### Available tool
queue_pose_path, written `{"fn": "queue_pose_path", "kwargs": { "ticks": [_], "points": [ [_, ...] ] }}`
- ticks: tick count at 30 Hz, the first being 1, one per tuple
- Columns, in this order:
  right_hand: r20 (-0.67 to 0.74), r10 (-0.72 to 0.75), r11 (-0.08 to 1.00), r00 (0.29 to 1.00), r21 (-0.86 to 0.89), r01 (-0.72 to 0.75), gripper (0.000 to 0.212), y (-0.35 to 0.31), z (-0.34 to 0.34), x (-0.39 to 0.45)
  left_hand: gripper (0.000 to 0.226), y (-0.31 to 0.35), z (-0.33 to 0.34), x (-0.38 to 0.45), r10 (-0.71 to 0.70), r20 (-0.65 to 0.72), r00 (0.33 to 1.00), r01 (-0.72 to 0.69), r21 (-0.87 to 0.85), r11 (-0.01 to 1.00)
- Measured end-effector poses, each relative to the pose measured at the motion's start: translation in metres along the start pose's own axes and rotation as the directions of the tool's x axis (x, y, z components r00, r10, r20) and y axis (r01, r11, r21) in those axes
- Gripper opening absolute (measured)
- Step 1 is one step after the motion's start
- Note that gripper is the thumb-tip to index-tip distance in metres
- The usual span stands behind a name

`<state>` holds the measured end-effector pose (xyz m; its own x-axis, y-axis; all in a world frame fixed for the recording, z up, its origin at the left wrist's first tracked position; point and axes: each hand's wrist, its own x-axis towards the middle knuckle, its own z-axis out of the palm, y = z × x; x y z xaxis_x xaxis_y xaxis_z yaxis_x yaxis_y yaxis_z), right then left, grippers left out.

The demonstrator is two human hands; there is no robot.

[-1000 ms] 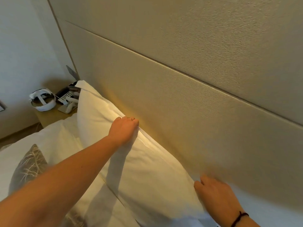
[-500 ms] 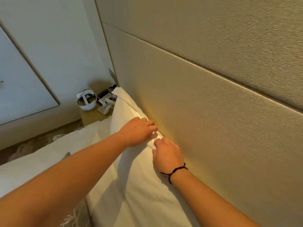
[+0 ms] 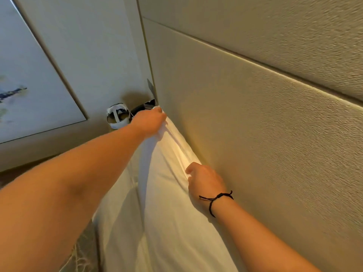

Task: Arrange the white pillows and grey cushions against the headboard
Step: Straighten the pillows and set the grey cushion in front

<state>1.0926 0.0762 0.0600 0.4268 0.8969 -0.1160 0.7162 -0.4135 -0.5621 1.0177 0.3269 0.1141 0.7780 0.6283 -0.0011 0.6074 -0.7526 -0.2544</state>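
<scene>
A white pillow (image 3: 167,213) stands on its edge against the beige padded headboard (image 3: 255,134). My left hand (image 3: 149,122) grips the pillow's far top corner, next to the headboard's left end. My right hand (image 3: 204,179), with a black cord on the wrist, pinches the pillow's top edge nearer to me, close to the headboard. A strip of a grey patterned cushion (image 3: 82,258) shows at the bottom left, under my left forearm.
A bedside table at the far end carries a white headset (image 3: 117,117) and dark objects (image 3: 145,107), mostly hidden by my left hand. A framed picture (image 3: 29,85) hangs on the left wall. A second white pillow or bedding (image 3: 117,222) lies left of the held pillow.
My left hand has slid along the pillow's top edge from its middle to the far corner. My right hand stays gripping the top edge. The view has tilted up and left.
</scene>
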Motion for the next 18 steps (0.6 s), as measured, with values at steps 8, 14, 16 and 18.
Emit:
{"fn": "queue_pose_path", "kwargs": {
  "ticks": [8, 14, 16, 18],
  "points": [
    [-0.114, 0.084, 0.996, 0.99, -0.019, -0.087, 0.038, -0.005, -0.009, -0.005, 0.026, -0.014, -0.012, 0.055, -0.103, -0.237, 0.966, 0.08, -0.106, 0.991],
    [-0.207, 0.077, 0.997, 0.975, 0.038, -0.07, 0.043, 0.0, -0.012, -0.012, 0.024, -0.022, -0.003, 0.074, -0.381, -0.185, 0.906, 0.308, -0.33, 0.892],
    [-0.205, 0.083, 0.995, 0.975, 0.067, -0.07, 0.041, 0.001, -0.01, -0.012, 0.025, -0.023, 0.0, 0.08, -0.449, -0.165, 0.878, 0.32, -0.496, 0.808],
    [-0.205, 0.072, 0.995, 0.976, 0.089, -0.054, 0.029, 0.003, -0.006, -0.013, 0.024, -0.022, 0.0, 0.084, -0.529, -0.12, 0.84, 0.326, -0.667, 0.67]
  ]
}}
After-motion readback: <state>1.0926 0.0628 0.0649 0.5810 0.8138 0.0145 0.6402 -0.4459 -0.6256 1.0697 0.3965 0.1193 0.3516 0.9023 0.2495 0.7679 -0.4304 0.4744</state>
